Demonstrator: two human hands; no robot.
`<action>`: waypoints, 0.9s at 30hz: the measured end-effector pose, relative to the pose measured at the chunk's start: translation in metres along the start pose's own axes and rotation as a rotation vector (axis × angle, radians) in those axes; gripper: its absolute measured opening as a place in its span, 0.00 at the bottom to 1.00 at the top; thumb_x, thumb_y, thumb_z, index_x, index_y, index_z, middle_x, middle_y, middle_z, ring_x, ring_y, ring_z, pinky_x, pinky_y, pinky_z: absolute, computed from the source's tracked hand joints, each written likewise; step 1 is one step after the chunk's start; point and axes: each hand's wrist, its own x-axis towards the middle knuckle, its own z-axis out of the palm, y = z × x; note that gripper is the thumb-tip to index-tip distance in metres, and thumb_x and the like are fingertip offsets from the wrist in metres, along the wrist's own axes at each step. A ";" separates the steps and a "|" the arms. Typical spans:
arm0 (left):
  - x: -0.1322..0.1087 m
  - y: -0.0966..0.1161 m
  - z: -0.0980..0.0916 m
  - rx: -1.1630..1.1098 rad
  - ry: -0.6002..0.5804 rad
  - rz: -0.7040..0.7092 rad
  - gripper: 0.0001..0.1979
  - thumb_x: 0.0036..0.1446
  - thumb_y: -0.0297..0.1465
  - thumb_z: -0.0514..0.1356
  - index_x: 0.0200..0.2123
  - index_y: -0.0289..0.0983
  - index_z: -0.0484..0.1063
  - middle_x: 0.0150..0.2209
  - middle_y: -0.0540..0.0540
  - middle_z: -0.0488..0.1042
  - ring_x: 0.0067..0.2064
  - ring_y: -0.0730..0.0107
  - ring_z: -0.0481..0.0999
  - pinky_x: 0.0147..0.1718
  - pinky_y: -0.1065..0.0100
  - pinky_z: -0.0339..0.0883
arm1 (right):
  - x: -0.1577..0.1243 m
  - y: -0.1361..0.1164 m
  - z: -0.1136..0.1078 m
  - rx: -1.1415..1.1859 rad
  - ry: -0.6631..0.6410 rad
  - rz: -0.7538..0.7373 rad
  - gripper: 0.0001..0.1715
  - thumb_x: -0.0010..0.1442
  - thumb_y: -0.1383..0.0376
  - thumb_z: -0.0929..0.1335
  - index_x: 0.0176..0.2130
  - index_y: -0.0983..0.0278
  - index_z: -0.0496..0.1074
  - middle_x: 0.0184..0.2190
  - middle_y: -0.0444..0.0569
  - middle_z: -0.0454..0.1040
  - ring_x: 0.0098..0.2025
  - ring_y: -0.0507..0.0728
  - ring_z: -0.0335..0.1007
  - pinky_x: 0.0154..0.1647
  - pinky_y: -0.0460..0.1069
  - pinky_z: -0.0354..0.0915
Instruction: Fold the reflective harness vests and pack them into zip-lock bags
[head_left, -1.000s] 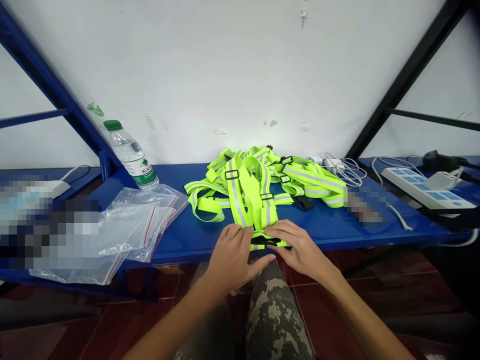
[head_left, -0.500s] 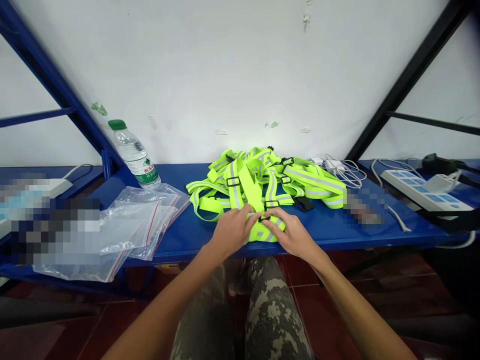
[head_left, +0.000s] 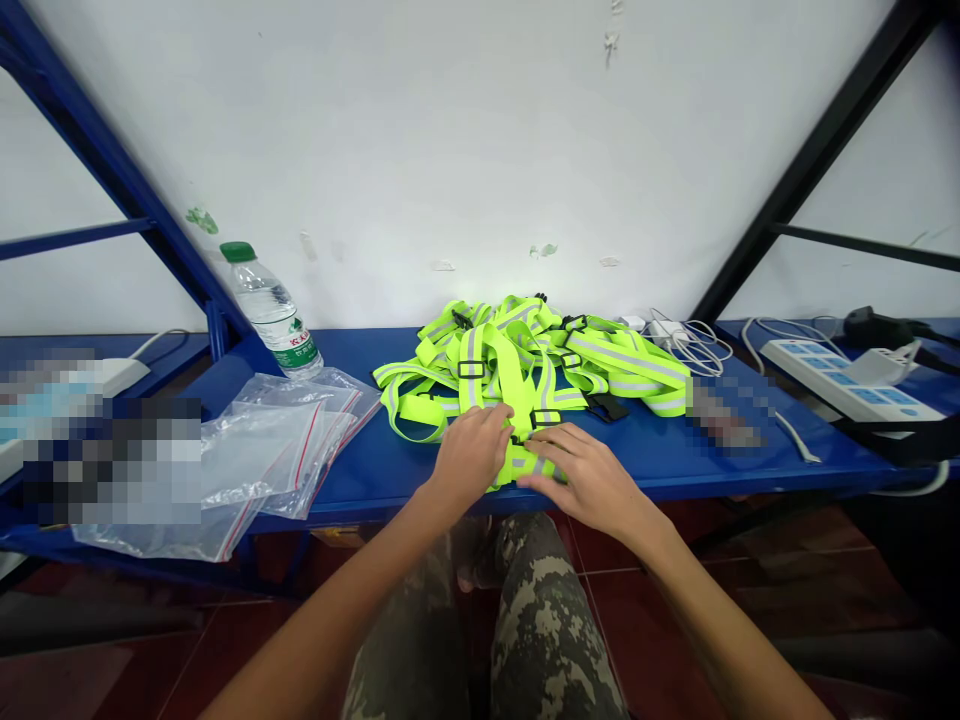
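Blue worktop (head_left: 390,470), bearing a heap of neon-yellow reflective harnesses (head_left: 622,358). One harness strap (head_left: 504,385) lay lengthwise, running away from me, its near end under my right hand (head_left: 585,478), closer than my left hand (head_left: 471,458). Both hands were half open on the webbing; I could not tell whether either gripped.

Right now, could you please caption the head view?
Left hand and right hand rest on a reflective harness on a blue shelf.

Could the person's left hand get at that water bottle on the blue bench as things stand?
Probably yes, with a stretch. The left hand is on the lime reflective vest, and the water bottle stands off to its left. Only the clear plastic bags lie low in front.
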 end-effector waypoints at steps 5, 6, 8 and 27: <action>-0.014 0.008 -0.003 0.044 0.082 -0.012 0.14 0.69 0.38 0.51 0.44 0.36 0.71 0.30 0.44 0.77 0.36 0.61 0.76 0.33 0.65 0.65 | -0.013 0.003 -0.012 0.078 -0.059 -0.026 0.25 0.62 0.56 0.71 0.56 0.63 0.71 0.52 0.57 0.75 0.54 0.65 0.70 0.54 0.62 0.70; -0.019 0.010 -0.003 0.026 0.113 0.036 0.15 0.69 0.38 0.50 0.45 0.35 0.71 0.32 0.43 0.78 0.37 0.60 0.76 0.35 0.64 0.67 | -0.014 0.003 -0.012 0.086 -0.056 -0.020 0.23 0.63 0.57 0.70 0.55 0.63 0.71 0.51 0.57 0.75 0.53 0.64 0.71 0.54 0.62 0.71; -0.030 0.014 -0.002 -0.010 0.165 0.131 0.16 0.68 0.38 0.51 0.47 0.33 0.70 0.37 0.40 0.78 0.41 0.57 0.75 0.41 0.59 0.68 | -0.015 0.002 -0.012 0.099 -0.038 -0.009 0.20 0.65 0.59 0.68 0.55 0.63 0.71 0.51 0.56 0.76 0.53 0.64 0.72 0.54 0.61 0.70; -0.003 -0.004 0.000 -0.020 -0.062 -0.040 0.18 0.71 0.31 0.43 0.40 0.36 0.72 0.35 0.42 0.78 0.33 0.63 0.77 0.30 0.66 0.60 | 0.008 0.009 0.012 0.375 0.056 0.246 0.14 0.71 0.60 0.60 0.49 0.62 0.70 0.40 0.50 0.76 0.42 0.57 0.73 0.43 0.50 0.66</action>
